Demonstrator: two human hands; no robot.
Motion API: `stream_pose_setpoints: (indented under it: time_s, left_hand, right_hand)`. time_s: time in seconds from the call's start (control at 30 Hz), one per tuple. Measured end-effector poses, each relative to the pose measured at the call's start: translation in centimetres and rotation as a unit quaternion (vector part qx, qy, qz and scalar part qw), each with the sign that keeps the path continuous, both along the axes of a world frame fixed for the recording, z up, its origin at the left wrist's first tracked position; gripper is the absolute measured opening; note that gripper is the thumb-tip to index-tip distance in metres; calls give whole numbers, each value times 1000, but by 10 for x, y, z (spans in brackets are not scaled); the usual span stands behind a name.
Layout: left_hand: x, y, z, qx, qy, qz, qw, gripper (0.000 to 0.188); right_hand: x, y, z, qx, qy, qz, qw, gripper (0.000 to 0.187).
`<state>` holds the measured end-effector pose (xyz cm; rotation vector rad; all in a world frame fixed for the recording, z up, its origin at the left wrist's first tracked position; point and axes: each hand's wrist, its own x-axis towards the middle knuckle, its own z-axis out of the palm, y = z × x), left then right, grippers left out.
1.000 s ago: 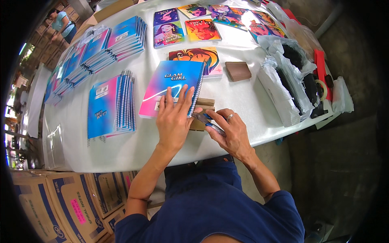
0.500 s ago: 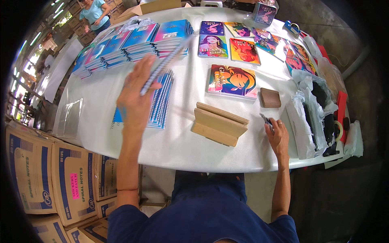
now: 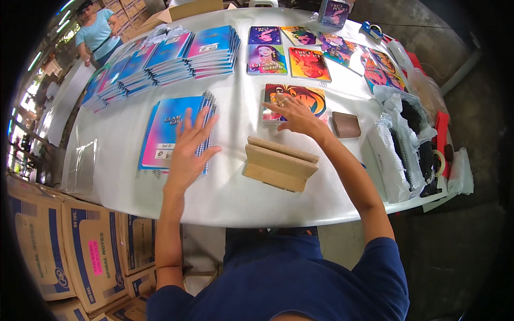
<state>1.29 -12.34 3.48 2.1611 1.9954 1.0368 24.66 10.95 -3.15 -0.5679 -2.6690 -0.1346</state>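
My left hand (image 3: 188, 147) is open, fingers spread over a pile of blue-and-pink spiral notebooks (image 3: 167, 124); the palm seems to rest on the top cover. Wire spirals show along both sides of that pile. To the right, my right hand (image 3: 297, 115) reaches inward with its fingers apart, over the lower edge of a notebook stack with an orange illustrated cover (image 3: 300, 96). Whether its fingertips touch the cover is hard to tell. Between my forearms stands a brown wooden block (image 3: 281, 165) with a slot along its top. Beside my right wrist lies a small brown block (image 3: 346, 124).
Tall stacks of blue notebooks (image 3: 211, 45) fill the far left. Several illustrated notebooks (image 3: 309, 64) lie at the back. A wrapped bundle of black spirals (image 3: 393, 160) sits on the right. Cartons (image 3: 88, 246) are piled lower left. Another person (image 3: 99, 32) stands beyond the table.
The notebook that was moving in my left hand is out of it, and that hand has come down on the pile. My right hand let go of a small tool and moved left to the orange cover.
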Motion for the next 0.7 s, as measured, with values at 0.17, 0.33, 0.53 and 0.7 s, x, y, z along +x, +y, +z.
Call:
stream_pose_setpoints:
  time_s: [0.17,0.33,0.53,0.7]
  left_hand:
    - [15,35,-22,-48,-194,-48,979,67]
    - [23,79,-37,-101,-236,-55,965,67]
    - [52,121,-38,-12,-176,-72,982,63]
    - [44,151,-68,-112,-202,-4,973,63]
  right_hand:
    - [6,45,6,-117,49,-268,955,56]
    - [73,78,-9,-249,-1,-450,858,56]
    - [87,98,-16,-362,12,-450,816,58]
    - [82,88,-16,-331,85,-430,836,45]
